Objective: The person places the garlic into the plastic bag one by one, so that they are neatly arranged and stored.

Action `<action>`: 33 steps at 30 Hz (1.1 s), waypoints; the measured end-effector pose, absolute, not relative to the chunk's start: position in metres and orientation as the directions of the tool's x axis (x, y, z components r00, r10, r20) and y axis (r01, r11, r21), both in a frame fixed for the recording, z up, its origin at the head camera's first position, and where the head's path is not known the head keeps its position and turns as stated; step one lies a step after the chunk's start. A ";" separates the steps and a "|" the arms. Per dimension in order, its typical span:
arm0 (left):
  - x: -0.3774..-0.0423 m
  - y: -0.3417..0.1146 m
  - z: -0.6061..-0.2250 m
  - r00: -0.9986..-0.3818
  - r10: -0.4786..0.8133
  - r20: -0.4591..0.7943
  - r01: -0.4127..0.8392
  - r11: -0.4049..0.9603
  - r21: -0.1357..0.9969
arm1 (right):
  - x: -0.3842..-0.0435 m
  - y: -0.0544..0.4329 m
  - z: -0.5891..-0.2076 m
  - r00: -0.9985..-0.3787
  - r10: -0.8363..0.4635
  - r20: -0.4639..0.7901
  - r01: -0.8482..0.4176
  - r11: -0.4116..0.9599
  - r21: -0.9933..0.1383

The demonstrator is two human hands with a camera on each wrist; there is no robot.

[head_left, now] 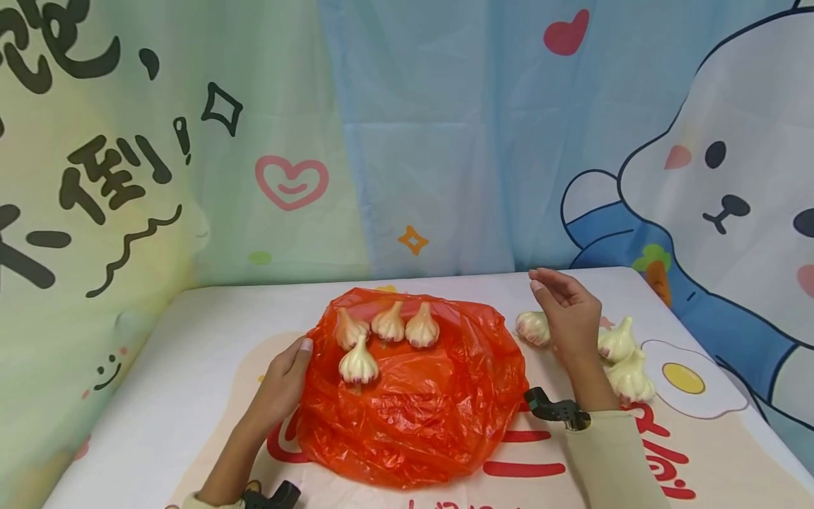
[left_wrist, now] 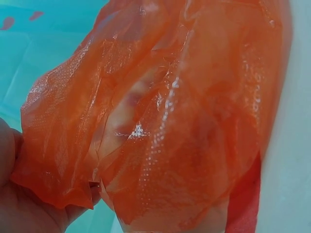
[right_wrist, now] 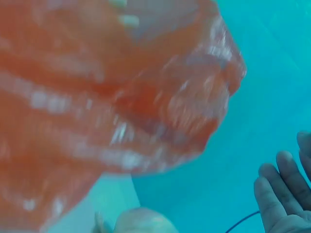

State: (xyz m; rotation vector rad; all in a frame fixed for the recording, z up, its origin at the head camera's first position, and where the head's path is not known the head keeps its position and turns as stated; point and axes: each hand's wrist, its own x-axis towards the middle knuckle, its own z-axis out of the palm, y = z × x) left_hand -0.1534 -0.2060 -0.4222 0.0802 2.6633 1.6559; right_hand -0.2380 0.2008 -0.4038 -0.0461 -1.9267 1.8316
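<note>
A crinkled red plastic bag (head_left: 439, 403) lies spread on the table, its mouth facing up. Several garlic bulbs (head_left: 388, 324) sit in its upper left part. My left hand (head_left: 286, 378) pinches the bag's left edge, thumb on top; in the left wrist view that hand (left_wrist: 29, 208) has the film between thumb and fingers. To the right of the bag my right hand (head_left: 572, 318) is raised with nothing in it, fingers extended. One garlic bulb (head_left: 533, 328) shows just left of it, partly hidden by it. Two more bulbs, one upper (head_left: 617, 341) and one lower (head_left: 631, 378), lie to its right.
The table (head_left: 210, 318) wears a printed cover with red lettering and a fried egg picture (head_left: 683, 378). A cartoon curtain (head_left: 432, 141) hangs behind it. Each wrist carries a small black camera, such as the right one (head_left: 559, 410).
</note>
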 end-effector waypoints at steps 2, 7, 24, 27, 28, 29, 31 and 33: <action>-0.154 -0.206 -0.422 -0.999 0.048 0.019 0.038 0.441 0.897 | -0.240 0.205 -0.407 -0.875 0.381 0.298 -0.272 0.123 -0.955; -0.154 -0.206 -0.423 -0.998 0.054 0.017 0.039 0.435 0.900 | -0.243 0.213 -0.414 -0.853 0.462 0.243 -0.166 0.201 -0.965; -0.154 -0.205 -0.425 -0.999 0.051 0.015 0.035 0.433 0.901 | -0.249 0.216 -0.434 -0.847 0.511 0.148 -0.064 0.178 -0.982; -0.154 -0.205 -0.424 -0.999 0.053 0.012 0.033 0.430 0.902 | -0.251 0.213 -0.437 -0.860 0.493 0.128 -0.066 0.142 -0.988; -0.154 -0.205 -0.424 -0.998 0.055 0.015 0.037 0.431 0.902 | -0.252 0.212 -0.438 -0.866 0.484 0.124 -0.064 0.139 -0.988; -0.154 -0.205 -0.424 -0.998 0.057 0.018 0.041 0.429 0.902 | -0.252 0.211 -0.439 -0.873 0.473 0.117 -0.060 0.135 -0.989; -0.154 -0.205 -0.424 -0.998 0.062 0.028 0.052 0.432 0.900 | -0.253 0.210 -0.442 -0.886 0.453 0.100 -0.043 0.134 -0.990; -0.154 -0.206 -0.423 -0.997 0.064 0.040 0.064 0.437 0.897 | -0.254 0.209 -0.445 -0.903 0.421 0.085 -0.030 0.135 -0.990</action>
